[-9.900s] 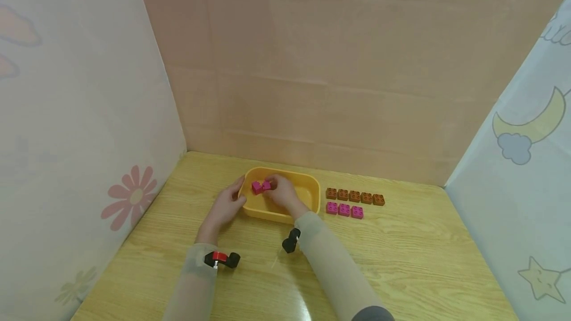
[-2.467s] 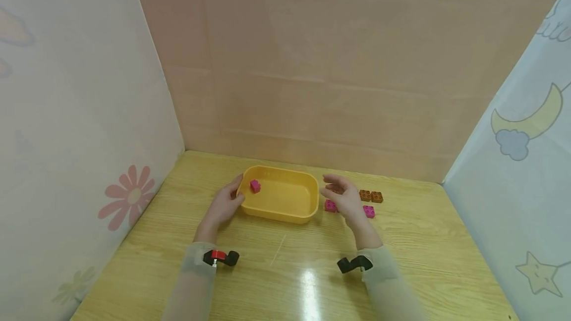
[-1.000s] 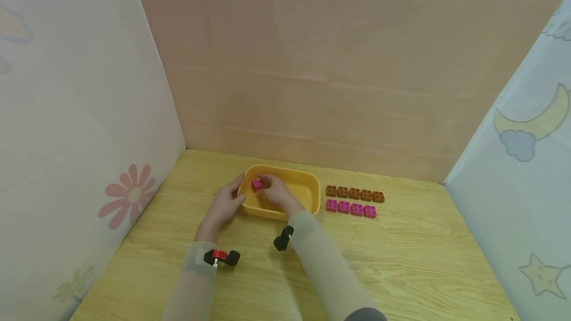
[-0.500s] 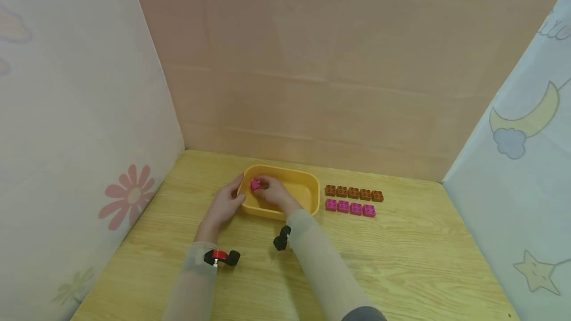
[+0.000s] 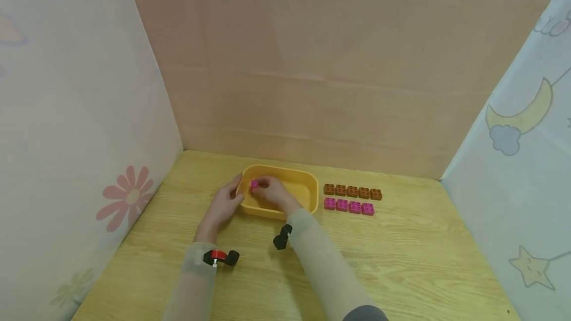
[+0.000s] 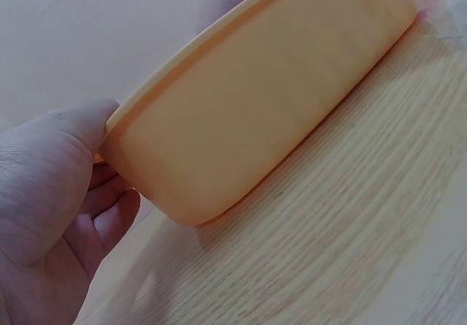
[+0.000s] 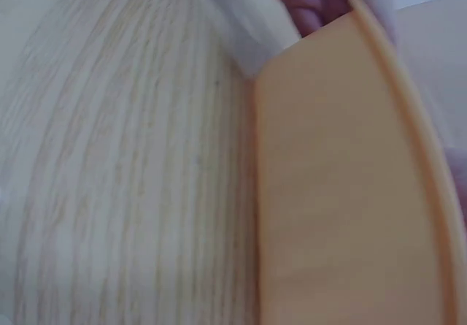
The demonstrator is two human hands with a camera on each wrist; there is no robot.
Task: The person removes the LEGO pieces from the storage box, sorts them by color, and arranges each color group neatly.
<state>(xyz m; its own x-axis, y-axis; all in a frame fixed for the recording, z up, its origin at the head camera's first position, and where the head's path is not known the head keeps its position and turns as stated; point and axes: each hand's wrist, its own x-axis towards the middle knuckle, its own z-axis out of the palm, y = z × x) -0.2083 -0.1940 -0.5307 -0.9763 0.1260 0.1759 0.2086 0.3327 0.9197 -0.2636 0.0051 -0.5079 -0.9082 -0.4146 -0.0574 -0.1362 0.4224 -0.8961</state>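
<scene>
In the head view a yellow plastic tray (image 5: 305,185) sits on the table. My left hand (image 5: 225,202) grips its left end, and in the left wrist view the thumb lies at the rim (image 6: 208,36) with the fingers curled beside the end wall. My right hand (image 5: 274,193) reaches inside the tray and pinches a magenta toy building brick (image 5: 254,185) near the left wall; its fingertips are partly hidden. The right wrist view shows mostly the tray's outer side (image 7: 343,171), with the brick out of sight.
Right of the tray, a row of several brown bricks (image 5: 352,191) lies behind a row of several magenta bricks (image 5: 355,207). An upright tan panel (image 5: 312,88) backs the wooden table (image 5: 401,256). Patterned side panels (image 5: 89,88) stand left and right.
Since 2.5 s ago my right hand has moved left from the brick rows into the tray and closed on the magenta brick. The front row has gained a magenta brick since the earliest frame.
</scene>
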